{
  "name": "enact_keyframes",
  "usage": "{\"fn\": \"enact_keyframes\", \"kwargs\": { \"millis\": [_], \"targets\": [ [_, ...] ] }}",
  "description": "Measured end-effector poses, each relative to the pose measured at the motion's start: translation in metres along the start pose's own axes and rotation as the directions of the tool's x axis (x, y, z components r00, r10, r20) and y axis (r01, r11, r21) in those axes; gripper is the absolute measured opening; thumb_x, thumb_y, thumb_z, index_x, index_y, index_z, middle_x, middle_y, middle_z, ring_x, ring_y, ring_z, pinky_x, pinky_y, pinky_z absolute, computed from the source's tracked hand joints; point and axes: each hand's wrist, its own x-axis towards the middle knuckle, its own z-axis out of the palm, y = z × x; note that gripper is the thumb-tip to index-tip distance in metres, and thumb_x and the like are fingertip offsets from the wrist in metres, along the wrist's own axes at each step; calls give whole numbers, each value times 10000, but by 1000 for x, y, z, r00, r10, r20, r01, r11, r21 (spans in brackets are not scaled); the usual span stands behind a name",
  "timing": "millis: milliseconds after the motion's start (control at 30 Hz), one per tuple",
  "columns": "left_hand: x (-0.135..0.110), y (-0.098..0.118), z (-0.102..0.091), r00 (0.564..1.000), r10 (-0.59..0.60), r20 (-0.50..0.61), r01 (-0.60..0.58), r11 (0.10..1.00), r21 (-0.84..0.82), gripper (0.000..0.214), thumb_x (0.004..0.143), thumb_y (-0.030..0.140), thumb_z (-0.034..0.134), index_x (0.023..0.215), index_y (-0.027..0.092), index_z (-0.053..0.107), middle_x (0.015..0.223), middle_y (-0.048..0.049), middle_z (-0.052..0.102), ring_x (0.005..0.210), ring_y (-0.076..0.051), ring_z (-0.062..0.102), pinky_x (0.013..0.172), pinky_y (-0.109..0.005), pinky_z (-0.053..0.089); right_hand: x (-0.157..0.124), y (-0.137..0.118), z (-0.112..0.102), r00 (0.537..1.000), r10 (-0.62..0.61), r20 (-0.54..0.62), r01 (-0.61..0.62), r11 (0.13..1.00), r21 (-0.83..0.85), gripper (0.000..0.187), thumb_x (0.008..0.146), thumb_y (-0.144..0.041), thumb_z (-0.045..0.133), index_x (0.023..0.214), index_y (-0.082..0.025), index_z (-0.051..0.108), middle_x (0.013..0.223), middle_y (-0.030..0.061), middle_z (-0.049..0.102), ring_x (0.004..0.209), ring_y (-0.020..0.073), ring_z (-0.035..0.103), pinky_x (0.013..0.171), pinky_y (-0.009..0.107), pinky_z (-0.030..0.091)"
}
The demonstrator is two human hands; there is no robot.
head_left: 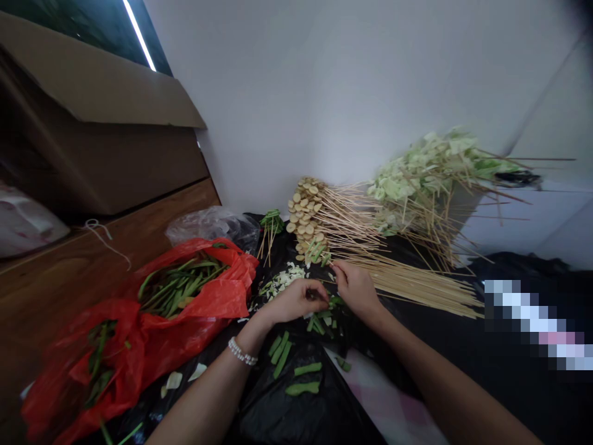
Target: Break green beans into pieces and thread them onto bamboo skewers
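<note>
My right hand (356, 288) is closed, thumb against fingers, on a bamboo skewer whose far end carries green bean pieces (319, 252). Those pieces overlap the near edge of a stack of skewered pale round slices (306, 213). My left hand (300, 301), with a beaded bracelet at its wrist, has curled fingers just above a small heap of cut green bean pieces (319, 322). Whatever its fingertips pinch is hidden. More cut bean pieces (280, 353) lie nearer me on black plastic (282, 417). Small white chopped bits (288, 276) are scattered beyond my left hand.
Bare bamboo skewers (421, 285) lie to the right. Behind them are skewers of pale green leaves (430, 161) against the wall. On the left, red plastic bags (185, 334) hold long green beans (185, 287). A cardboard box (115, 148) stands on the wooden surface (157, 219).
</note>
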Motion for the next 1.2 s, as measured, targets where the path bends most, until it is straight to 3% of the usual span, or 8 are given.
{"fn": "enact_keyframes", "kwargs": {
  "millis": [133,200,333,400,467,533,633,1200],
  "targets": [
    [3,-10,-11,983,-102,-156,69,977,-203,133,699,243,729,776,145,683,688,-25,660,619,-113,568,593,-203,406,1,2,0,1000,-5,-28,5,1000,24,276,920,-259,394,959,-205,661,835,54,703,786,189,624,710,255,377],
    [5,-15,-16,948,-162,-275,82,956,-280,166,639,231,779,744,135,693,675,-37,676,621,-121,589,600,-207,417,1,2,0,999,-14,-42,15,999,30,278,921,-258,392,953,-200,663,846,56,704,789,189,623,722,257,382],
    [8,-21,-26,792,-310,-525,14,870,-493,250,588,203,818,800,122,711,737,-63,716,685,-133,638,638,-205,457,1,0,-1,999,-20,-24,22,998,51,276,920,-257,395,972,-204,661,871,53,706,796,181,625,734,250,390],
    [8,-23,-31,712,-422,-561,-33,778,-628,243,616,185,805,832,127,708,765,-58,719,663,-108,634,594,-178,454,0,-2,-1,999,-30,11,29,998,58,275,918,-254,393,984,-207,656,832,44,701,768,175,623,723,246,393],
    [7,-24,-36,669,-527,-524,-74,654,-753,204,655,143,777,843,137,700,775,-47,715,633,-88,627,545,-158,449,-1,-5,0,997,-53,47,50,996,70,276,917,-247,393,1001,-206,652,811,40,699,743,170,620,720,244,396],
    [7,-24,-39,659,-585,-472,-105,550,-828,158,692,91,739,833,143,691,771,-35,707,614,-81,624,530,-156,462,-3,-8,0,993,-82,87,74,994,85,276,913,-237,397,1023,-209,648,843,38,706,753,166,624,729,241,398],
    [8,-25,-41,654,-601,-460,-149,493,-857,119,729,43,692,795,141,682,727,-19,688,599,-79,623,539,-162,488,-6,-13,1,984,-110,138,99,991,87,276,912,-230,400,1033,-225,648,906,33,712,801,163,634,733,235,396],
    [9,-23,-37,666,-547,-507,-197,527,-827,136,751,9,650,784,127,710,741,-14,701,626,-63,612,603,-150,505,-8,-18,-2,982,-51,181,57,998,-27,264,922,-240,402,999,-247,654,917,23,720,797,163,637,672,235,357]
  ]
}}
